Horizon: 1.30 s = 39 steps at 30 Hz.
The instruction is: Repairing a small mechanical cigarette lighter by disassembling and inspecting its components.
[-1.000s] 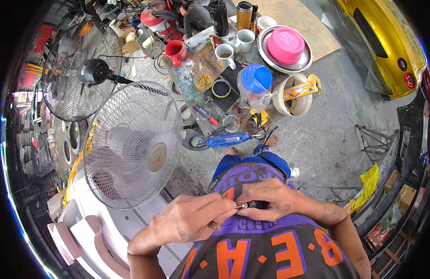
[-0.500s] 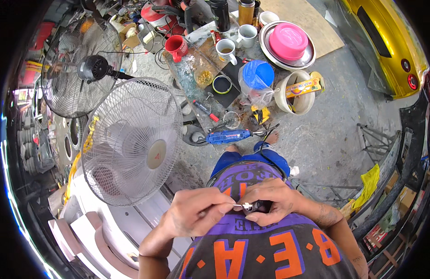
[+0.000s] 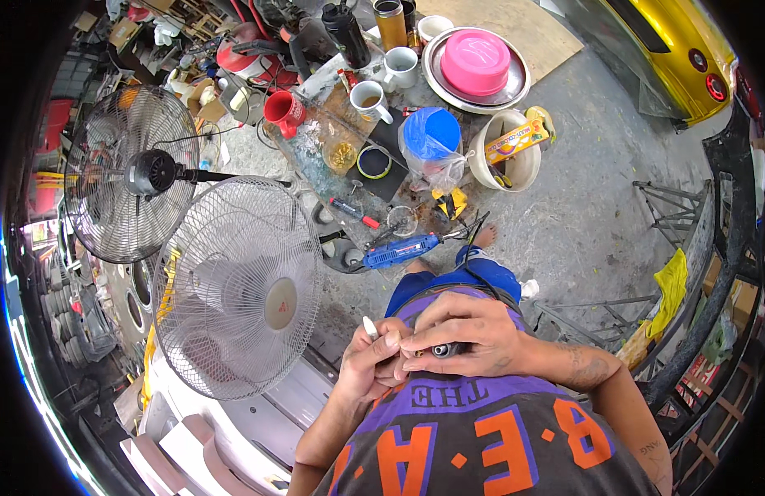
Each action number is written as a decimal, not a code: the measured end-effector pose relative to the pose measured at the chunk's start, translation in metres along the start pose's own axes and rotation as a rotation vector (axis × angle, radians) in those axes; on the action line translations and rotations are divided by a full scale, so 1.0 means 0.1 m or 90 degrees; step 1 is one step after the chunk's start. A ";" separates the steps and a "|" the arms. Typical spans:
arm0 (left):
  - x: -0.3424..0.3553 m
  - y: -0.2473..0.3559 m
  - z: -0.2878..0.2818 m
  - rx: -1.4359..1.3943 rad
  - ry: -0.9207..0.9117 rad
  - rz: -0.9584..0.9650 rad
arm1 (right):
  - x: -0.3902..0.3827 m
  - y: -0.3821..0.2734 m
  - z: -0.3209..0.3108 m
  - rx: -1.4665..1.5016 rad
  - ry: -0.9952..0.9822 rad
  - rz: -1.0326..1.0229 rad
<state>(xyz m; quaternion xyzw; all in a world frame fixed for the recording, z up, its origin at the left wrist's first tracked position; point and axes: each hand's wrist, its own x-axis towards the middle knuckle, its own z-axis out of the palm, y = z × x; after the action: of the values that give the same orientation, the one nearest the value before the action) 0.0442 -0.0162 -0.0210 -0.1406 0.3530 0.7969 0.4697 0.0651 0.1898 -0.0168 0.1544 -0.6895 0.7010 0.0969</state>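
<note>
White pointed piece (image 3: 370, 327) sticks up pinched in my left grip (image 3: 370, 364) while my right grip (image 3: 465, 326) clamps the black handpiece (image 3: 443, 350) beside it before my shirt (image 3: 444, 422), probably mid tip-handling, next move calling for steady alignment.

One head-worn fisheye looks down, close above the person's shirt (image 3: 461, 422).
</note>
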 end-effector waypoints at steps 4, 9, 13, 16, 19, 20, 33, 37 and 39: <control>0.10 0.01 -0.04 -0.094 0.026 -0.089 | 0.01 0.08 0.06 -0.002 0.011 0.002; 0.12 -0.03 -0.16 -0.184 -0.007 -0.136 | -0.01 0.10 0.09 0.005 0.021 0.004; 0.15 -0.04 -0.12 -0.185 0.011 -0.142 | -0.01 0.07 0.04 -0.012 0.037 -0.018; 0.15 -0.03 -0.24 -0.225 -0.025 -0.140 | 0.04 0.08 0.12 -0.029 0.040 -0.017; 0.16 -0.04 -0.25 -0.220 -0.043 -0.149 | 0.03 0.09 0.10 -0.017 0.043 -0.018; 0.16 -0.04 -0.24 -0.208 -0.033 -0.156 | 0.02 0.08 0.08 -0.016 0.035 -0.014; 0.04 0.13 0.24 0.178 0.081 0.136 | 0.05 -0.04 -0.18 0.084 -0.008 0.105; -0.11 0.25 0.46 0.568 0.099 0.366 | 0.12 -0.04 -0.36 0.193 -0.104 0.342; -0.12 0.24 0.49 0.610 0.111 0.412 | 0.14 -0.05 -0.36 0.214 -0.114 0.367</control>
<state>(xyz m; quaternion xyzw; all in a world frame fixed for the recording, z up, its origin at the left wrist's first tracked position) 0.0351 0.0024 0.0310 0.1378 0.7364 0.6366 0.1830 0.0503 0.2247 -0.0072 0.0278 -0.5854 0.7870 -0.1929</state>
